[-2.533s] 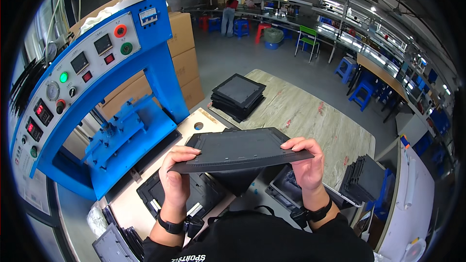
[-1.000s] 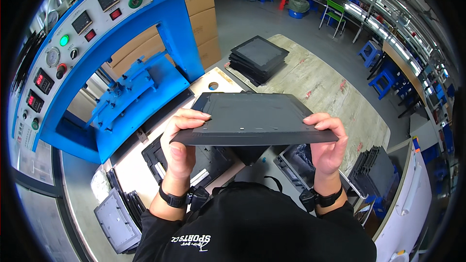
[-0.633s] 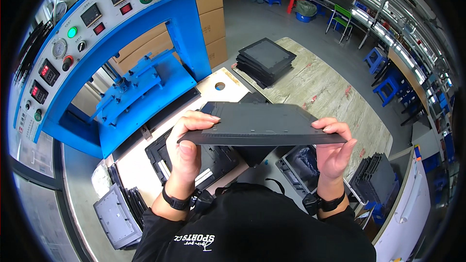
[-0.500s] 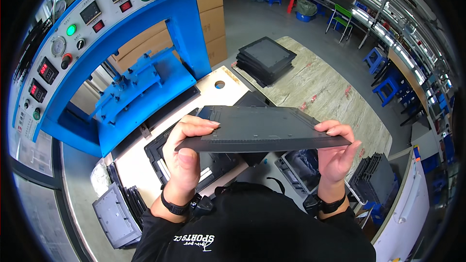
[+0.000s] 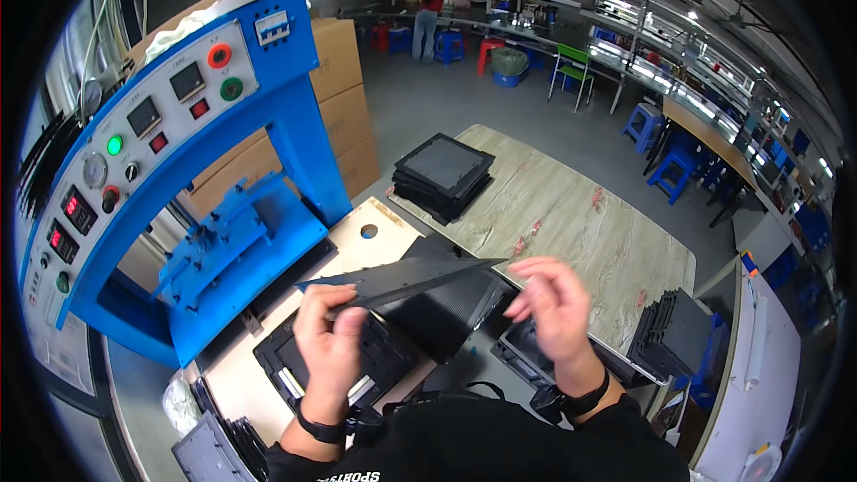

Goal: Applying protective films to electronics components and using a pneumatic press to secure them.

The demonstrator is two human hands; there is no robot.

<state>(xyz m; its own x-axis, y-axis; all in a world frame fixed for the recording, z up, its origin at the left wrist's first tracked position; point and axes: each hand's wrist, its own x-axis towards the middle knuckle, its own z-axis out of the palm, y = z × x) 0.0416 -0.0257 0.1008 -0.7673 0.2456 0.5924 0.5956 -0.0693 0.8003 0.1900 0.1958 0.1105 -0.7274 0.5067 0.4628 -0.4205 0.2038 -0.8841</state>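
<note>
My left hand (image 5: 327, 335) grips one end of a thin black plastic panel (image 5: 415, 280), fingers on top and thumb at the near edge. The panel is tilted and seen almost edge-on, above the bench. My right hand (image 5: 558, 314) is just off its right end, fingers loosely bent and apart, holding nothing. Below my left hand lies a black tray-like fixture (image 5: 272, 357) with white strips, partly hidden by the hand. Under the raised panel, another dark textured sheet (image 5: 437, 321) rests at the bench edge.
A blue press machine (image 5: 295, 147) with a control panel stands at left. On a marbled table (image 5: 580, 223) ahead sits a stack of black panels (image 5: 442, 170). More panels stand in a row at right (image 5: 669, 330) and lower left (image 5: 214, 451). Cartons (image 5: 344, 112) rise behind the press.
My right hand has let go of the panel and moved slightly away. The panel has turned and tilted in my left hand. The view has shifted, showing more of the room beyond.
</note>
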